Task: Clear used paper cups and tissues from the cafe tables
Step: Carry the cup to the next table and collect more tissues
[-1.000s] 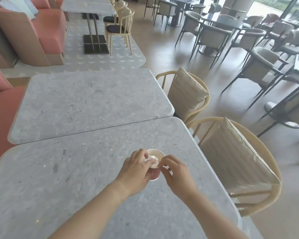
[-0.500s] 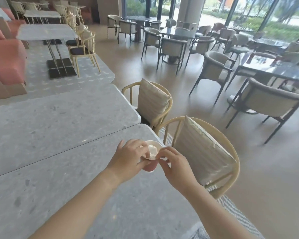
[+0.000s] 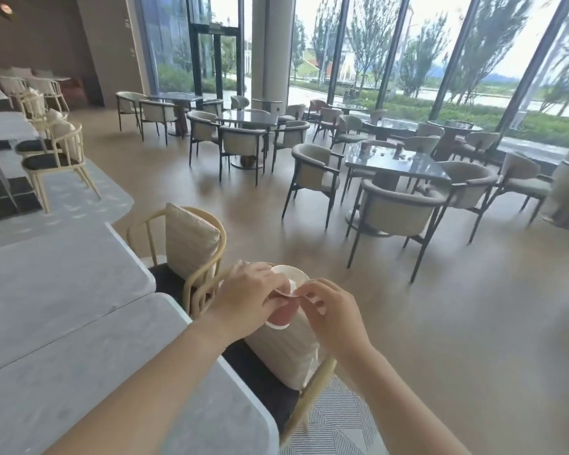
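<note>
The grey stone tables point(image 3: 63, 323) fill the lower left of the frame. Two cushioned wooden chairs point(image 3: 191, 247) stand tucked along their right edge, directly below the hands, so reaching the open floor on the right likely means stepping round them. On a dark table point(image 3: 418, 167) at centre right sit two small reddish things, perhaps more cups, but they are too small to tell. At lower centre the left hand point(image 3: 247, 300) wraps the side of the pink paper cup point(image 3: 284, 311) and the right hand point(image 3: 335, 313) pinches its rim. The cup is held off the table, above the nearer chair's cushion, probably steadied this way so nothing spills.
</note>
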{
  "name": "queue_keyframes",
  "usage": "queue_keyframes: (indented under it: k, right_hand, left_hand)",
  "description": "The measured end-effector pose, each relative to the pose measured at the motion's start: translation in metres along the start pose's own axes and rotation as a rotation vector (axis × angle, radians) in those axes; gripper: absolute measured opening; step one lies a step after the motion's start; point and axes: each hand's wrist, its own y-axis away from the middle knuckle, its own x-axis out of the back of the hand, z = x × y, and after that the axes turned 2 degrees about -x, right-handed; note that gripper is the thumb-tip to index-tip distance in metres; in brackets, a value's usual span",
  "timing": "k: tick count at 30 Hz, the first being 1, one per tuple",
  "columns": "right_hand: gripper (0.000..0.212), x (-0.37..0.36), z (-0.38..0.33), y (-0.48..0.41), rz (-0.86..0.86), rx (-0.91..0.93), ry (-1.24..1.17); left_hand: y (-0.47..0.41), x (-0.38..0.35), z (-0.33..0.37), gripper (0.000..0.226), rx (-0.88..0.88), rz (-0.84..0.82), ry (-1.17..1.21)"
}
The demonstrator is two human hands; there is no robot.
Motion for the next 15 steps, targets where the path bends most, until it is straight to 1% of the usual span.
queue_keyframes:
  k: [3, 8, 12, 15]
  right_hand:
    - [0.02, 0.047, 0.03, 0.004, 0.054, -0.011, 0.001]
    - [0.016, 0.123, 0.086, 0.018, 0.123, -0.105, 0.041]
    - [0.016, 0.171, 0.122, 0.027, 0.15, -0.181, 0.103]
    - [0.015, 0.197, 0.145, 0.029, 0.198, -0.233, 0.127]
  left_hand:
    - [-0.037, -0.03, 0.035, 0.014, -0.025, -0.022, 0.022]
    - [-0.09, -0.085, 0.103, 0.012, -0.123, -0.062, 0.112]
    - [-0.123, -0.123, 0.146, 0.012, -0.167, -0.05, 0.205]
    - [-0.147, -0.146, 0.17, 0.011, -0.232, -0.078, 0.254]
